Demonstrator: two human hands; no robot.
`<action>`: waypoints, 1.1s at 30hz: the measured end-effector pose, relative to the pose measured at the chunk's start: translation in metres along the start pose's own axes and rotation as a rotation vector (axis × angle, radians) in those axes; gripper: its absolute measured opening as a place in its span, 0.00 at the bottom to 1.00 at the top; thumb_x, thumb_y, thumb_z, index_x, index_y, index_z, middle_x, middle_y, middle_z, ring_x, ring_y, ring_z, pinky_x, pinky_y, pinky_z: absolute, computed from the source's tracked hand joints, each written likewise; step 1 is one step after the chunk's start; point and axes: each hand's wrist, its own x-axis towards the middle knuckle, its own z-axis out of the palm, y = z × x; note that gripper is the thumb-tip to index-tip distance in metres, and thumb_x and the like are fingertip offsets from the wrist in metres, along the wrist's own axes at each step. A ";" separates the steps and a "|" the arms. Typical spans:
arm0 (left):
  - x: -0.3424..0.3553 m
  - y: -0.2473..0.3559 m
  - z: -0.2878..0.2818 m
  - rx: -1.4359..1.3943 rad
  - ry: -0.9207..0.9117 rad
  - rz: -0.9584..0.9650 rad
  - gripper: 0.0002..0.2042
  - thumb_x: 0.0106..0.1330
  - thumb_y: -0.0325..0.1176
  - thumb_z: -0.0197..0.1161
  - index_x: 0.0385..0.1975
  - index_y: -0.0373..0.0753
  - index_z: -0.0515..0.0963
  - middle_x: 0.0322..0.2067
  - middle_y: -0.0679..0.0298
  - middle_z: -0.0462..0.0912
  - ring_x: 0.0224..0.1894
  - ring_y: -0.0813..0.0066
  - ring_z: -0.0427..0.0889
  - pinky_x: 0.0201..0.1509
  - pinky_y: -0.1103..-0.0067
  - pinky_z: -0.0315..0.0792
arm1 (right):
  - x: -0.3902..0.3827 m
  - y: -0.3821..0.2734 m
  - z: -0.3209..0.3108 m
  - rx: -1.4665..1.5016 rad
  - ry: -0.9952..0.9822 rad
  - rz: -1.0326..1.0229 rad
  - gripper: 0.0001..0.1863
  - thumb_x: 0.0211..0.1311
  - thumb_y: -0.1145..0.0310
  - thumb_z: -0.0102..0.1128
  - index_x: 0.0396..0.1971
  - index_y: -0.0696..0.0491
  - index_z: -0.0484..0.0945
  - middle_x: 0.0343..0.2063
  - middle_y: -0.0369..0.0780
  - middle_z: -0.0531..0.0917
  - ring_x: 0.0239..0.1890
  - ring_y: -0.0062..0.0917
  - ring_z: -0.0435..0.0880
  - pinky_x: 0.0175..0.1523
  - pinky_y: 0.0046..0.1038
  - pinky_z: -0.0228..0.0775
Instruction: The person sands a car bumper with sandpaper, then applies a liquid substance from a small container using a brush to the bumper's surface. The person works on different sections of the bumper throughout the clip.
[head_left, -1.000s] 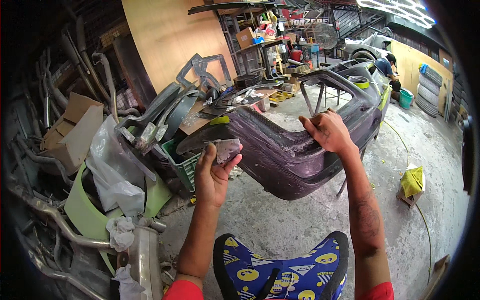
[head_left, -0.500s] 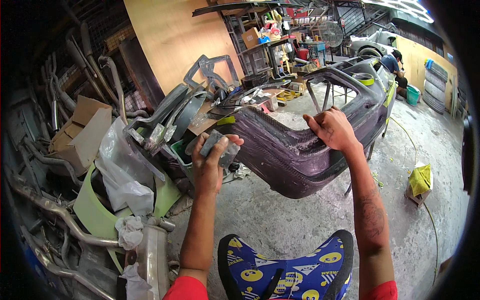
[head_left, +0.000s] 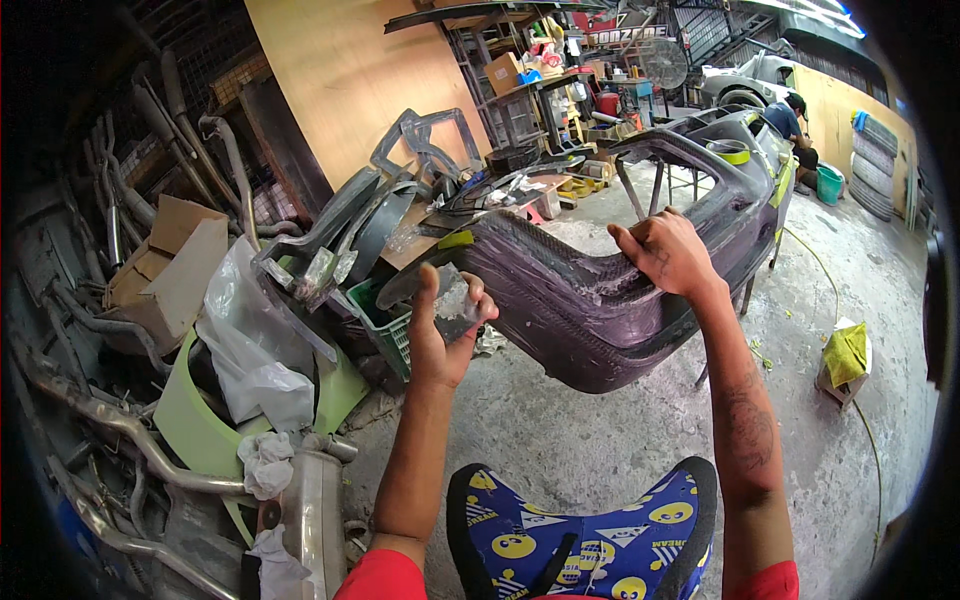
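A dark purple-grey car bumper (head_left: pixel 575 325) with a scuffed, whitish-streaked surface spans the middle on stands. Near its left end, my left hand (head_left: pixel 438 350) is held up with a worn grey sheet of sandpaper (head_left: pixel 456 298) in it. The thumb points upward along one side of the sheet, and the fingers curl round the other side. Over the bumper's upper edge, my right hand (head_left: pixel 676 255) is curled, its thumb lying toward the left and its fingertips partly hidden. A roll of yellow-green tape (head_left: pixel 728 152) sits farther along the bumper.
Metal exhaust pipes (head_left: pixel 150 455), a cardboard box (head_left: pixel 170 262) and a light-green panel (head_left: pixel 180 390) crowd the left. A green crate (head_left: pixel 385 330) stands behind my left hand. At right are a box with a yellow cloth (head_left: pixel 846 355) and a hose (head_left: pixel 868 460). A person (head_left: pixel 790 125) crouches far back.
My left hand has turned and moved slightly right, its thumb lifting from across the sandpaper to point upward. My right hand keeps its place on the bumper. The view has shifted slightly.
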 end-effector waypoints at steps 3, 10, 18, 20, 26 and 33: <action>0.001 -0.003 -0.011 0.002 -0.011 0.022 0.31 0.71 0.65 0.55 0.36 0.34 0.76 0.28 0.63 0.75 0.27 0.75 0.75 0.34 0.75 0.69 | 0.000 -0.002 -0.001 0.022 0.006 0.010 0.31 0.73 0.52 0.52 0.13 0.59 0.78 0.14 0.51 0.77 0.26 0.51 0.79 0.44 0.42 0.70; 0.000 0.001 -0.018 0.071 -0.099 0.021 0.29 0.74 0.65 0.52 0.35 0.38 0.73 0.28 0.67 0.75 0.24 0.77 0.73 0.37 0.76 0.67 | 0.000 -0.002 0.001 0.031 0.018 -0.002 0.31 0.73 0.52 0.52 0.13 0.59 0.78 0.15 0.51 0.78 0.26 0.51 0.79 0.45 0.42 0.71; -0.012 -0.002 -0.018 0.301 -0.022 0.159 0.11 0.68 0.25 0.69 0.44 0.39 0.75 0.38 0.67 0.79 0.37 0.80 0.78 0.43 0.80 0.75 | 0.001 -0.001 -0.002 -0.002 -0.011 0.027 0.32 0.73 0.50 0.52 0.13 0.59 0.78 0.14 0.52 0.77 0.26 0.52 0.79 0.46 0.42 0.70; -0.019 -0.004 -0.019 0.403 -0.025 0.209 0.12 0.66 0.25 0.70 0.45 0.40 0.75 0.39 0.67 0.79 0.38 0.81 0.78 0.44 0.81 0.74 | -0.001 0.000 -0.004 0.094 -0.010 0.033 0.25 0.72 0.55 0.57 0.21 0.59 0.82 0.20 0.49 0.81 0.29 0.50 0.80 0.46 0.44 0.70; -0.057 -0.003 0.001 0.549 -0.010 0.191 0.20 0.59 0.23 0.76 0.48 0.39 0.74 0.43 0.67 0.79 0.41 0.81 0.80 0.45 0.83 0.76 | -0.036 -0.049 -0.023 0.377 0.415 -0.191 0.06 0.65 0.71 0.66 0.38 0.57 0.85 0.39 0.43 0.85 0.37 0.39 0.83 0.44 0.36 0.74; -0.114 -0.032 -0.001 0.462 -0.151 -0.030 0.23 0.59 0.18 0.75 0.52 0.35 0.74 0.45 0.63 0.80 0.50 0.74 0.82 0.51 0.78 0.81 | -0.155 -0.128 0.016 1.138 -0.004 0.270 0.19 0.69 0.71 0.66 0.58 0.54 0.79 0.42 0.40 0.86 0.38 0.19 0.83 0.39 0.24 0.76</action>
